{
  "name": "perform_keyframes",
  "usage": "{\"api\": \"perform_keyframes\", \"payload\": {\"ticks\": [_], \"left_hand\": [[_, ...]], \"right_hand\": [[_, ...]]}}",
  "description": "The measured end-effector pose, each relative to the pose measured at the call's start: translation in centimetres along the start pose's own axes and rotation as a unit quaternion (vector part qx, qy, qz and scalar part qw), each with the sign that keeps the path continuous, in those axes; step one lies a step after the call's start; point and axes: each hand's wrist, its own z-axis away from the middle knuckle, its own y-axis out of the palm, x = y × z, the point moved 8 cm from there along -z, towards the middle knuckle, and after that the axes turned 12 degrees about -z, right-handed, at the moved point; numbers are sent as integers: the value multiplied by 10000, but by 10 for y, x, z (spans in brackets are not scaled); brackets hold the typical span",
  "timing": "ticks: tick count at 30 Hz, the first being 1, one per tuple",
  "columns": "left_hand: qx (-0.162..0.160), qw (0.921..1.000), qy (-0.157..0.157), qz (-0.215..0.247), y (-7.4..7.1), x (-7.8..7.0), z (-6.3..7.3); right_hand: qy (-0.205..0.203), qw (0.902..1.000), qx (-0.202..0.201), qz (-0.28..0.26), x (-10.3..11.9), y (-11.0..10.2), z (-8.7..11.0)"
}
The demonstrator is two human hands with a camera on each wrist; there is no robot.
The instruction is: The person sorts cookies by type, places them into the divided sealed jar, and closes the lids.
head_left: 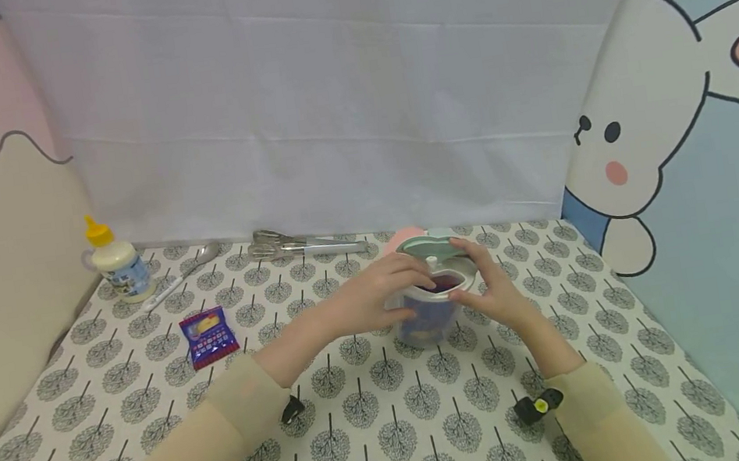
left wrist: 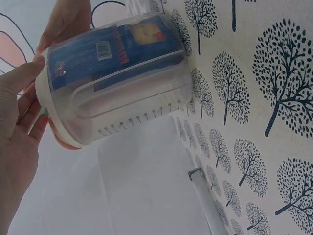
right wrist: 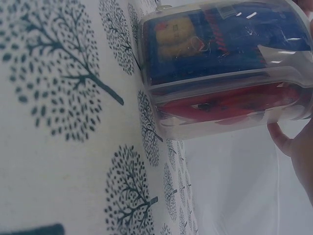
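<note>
A clear plastic canister (head_left: 425,325) with a white rim stands upright on the table, its pale green flip lid (head_left: 439,247) raised. Through the wall show a blue packet (left wrist: 105,54) with a biscuit picture and a red packet (right wrist: 230,104). My left hand (head_left: 381,292) grips the rim from the left: the fingertips reach over the opening and the thumb (left wrist: 24,73) lies against the outside. On the right side, my right hand (head_left: 495,292) holds the canister's top, with its fingers at the raised lid and its thumb at the rim.
At the left lies a small purple snack packet (head_left: 209,336). Behind it are a metal spoon (head_left: 181,277) and a yellow-capped bottle (head_left: 122,267). Metal whisk-like utensils (head_left: 308,247) lie along the back edge, near the white cloth backdrop (head_left: 324,111). Something pink (head_left: 401,238) shows behind the canister.
</note>
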Motion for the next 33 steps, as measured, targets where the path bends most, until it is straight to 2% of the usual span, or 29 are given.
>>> {"api": "perform_keyframes", "payload": {"ticks": [5,10,16,19,23,26,29,33], "left_hand": [[-15,9978,-523,405,-21,5,17],[163,9889,-1333,637,-39,24,48],[191,9752,-2120,605,-60,56,100],[178,9628,-2626,603,-65,77,135],[292,9421,-3305,494,-63,104,185],[430,9285,-3652,518,-58,121,219],[592,9202,-3827,565,-51,135,245],[950,9119,-3965,460,-41,147,270]], "right_hand": [[-51,9999,-11,110,10,2,-1],[-66,9999,-33,121,36,4,-2],[-113,9999,-27,79,42,5,-3],[-133,9998,-27,125,44,5,-3],[-134,9998,-27,128,44,5,-3],[-118,9999,-27,112,43,5,-3],[-153,9998,-29,122,43,5,-3],[-166,9998,-28,109,44,5,-3]]}}
